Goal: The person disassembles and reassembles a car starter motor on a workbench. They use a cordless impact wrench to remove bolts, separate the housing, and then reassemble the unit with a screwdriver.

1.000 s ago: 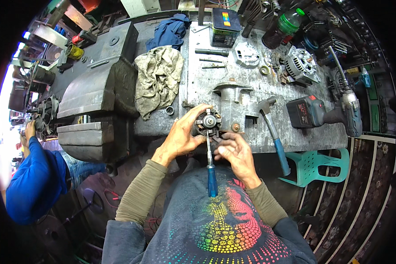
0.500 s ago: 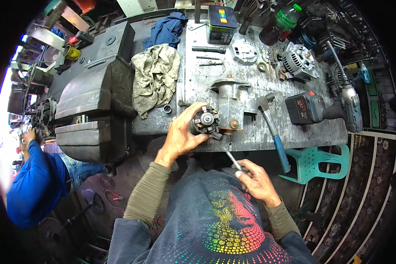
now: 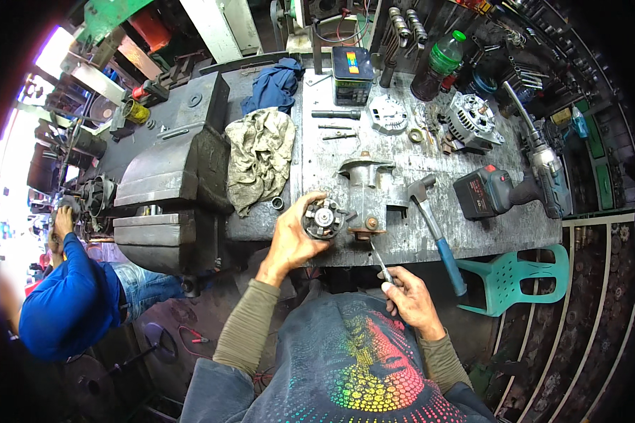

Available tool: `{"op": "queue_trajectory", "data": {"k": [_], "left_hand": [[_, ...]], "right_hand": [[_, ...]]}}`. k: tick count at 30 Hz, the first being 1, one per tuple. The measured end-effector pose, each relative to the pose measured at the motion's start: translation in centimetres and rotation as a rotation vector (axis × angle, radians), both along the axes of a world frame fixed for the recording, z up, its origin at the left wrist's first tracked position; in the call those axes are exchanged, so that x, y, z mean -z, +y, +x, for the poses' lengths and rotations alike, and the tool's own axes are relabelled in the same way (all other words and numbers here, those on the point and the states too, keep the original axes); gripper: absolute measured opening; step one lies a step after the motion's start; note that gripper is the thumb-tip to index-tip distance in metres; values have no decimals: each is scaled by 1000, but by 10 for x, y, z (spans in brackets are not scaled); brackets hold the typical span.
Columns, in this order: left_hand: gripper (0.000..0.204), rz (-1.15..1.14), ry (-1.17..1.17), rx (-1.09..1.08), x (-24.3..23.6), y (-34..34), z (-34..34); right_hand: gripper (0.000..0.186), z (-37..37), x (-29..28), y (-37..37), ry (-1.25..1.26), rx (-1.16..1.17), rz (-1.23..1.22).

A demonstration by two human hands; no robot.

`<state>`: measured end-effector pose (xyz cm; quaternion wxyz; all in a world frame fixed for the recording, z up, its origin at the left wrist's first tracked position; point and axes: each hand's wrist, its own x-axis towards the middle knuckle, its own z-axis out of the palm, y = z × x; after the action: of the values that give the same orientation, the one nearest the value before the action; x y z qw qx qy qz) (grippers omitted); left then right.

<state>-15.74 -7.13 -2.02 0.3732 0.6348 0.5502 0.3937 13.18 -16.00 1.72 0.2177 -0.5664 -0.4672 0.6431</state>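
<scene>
My left hand point(image 3: 289, 243) wraps round the side of a cylindrical motor part point(image 3: 324, 218), fingers and thumb on opposite sides. Its round end, with a pale central hub and dark blocks about it, faces up. In my right hand point(image 3: 411, 302) is a slim metal tool with a thin shaft point(image 3: 379, 258), perhaps a screwdriver. The shaft points up and left toward the bench edge; its tip is near a copper-coloured bolt point(image 3: 371, 223). That bolt is on a grey metal housing point(image 3: 366, 183) lying on the bench, just right of the motor part.
A hammer point(image 3: 436, 229) with a blue grip lies right of the housing, its handle overhanging the bench point(image 3: 314, 158). Beyond it rests a cordless impact wrench point(image 3: 504, 190). A large vise point(image 3: 169, 173) and a rag point(image 3: 261, 155) are left. A green chair point(image 3: 515, 278) stands below; a co-worker point(image 3: 77, 299) bends at far left.
The view has tilted, so the bench appears lower. Relative to the bench, my right hand and its tool have moved a little farther in. My left hand keeps its grip on the motor part.
</scene>
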Motion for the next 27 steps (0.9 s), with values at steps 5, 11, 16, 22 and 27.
{"op": "queue_trajectory", "data": {"k": [5,11,16,22,27], "left_hand": [[91,25,125,-427,3,-22,46],[92,-144,-93,74,0,3,-7],[88,134,223,-258,15,-15,21],[90,238,233,-508,28,-21,60],[103,159,96,-199,24,-17,25]], "right_hand": [[27,0,-2,16,-1,9,-6],[31,-2,-3,19,9,-7,10],[32,-6,1,23,-20,-66,36],[36,-22,-4,27,-29,-70,74],[42,-27,-11,33,-140,-197,277]]}}
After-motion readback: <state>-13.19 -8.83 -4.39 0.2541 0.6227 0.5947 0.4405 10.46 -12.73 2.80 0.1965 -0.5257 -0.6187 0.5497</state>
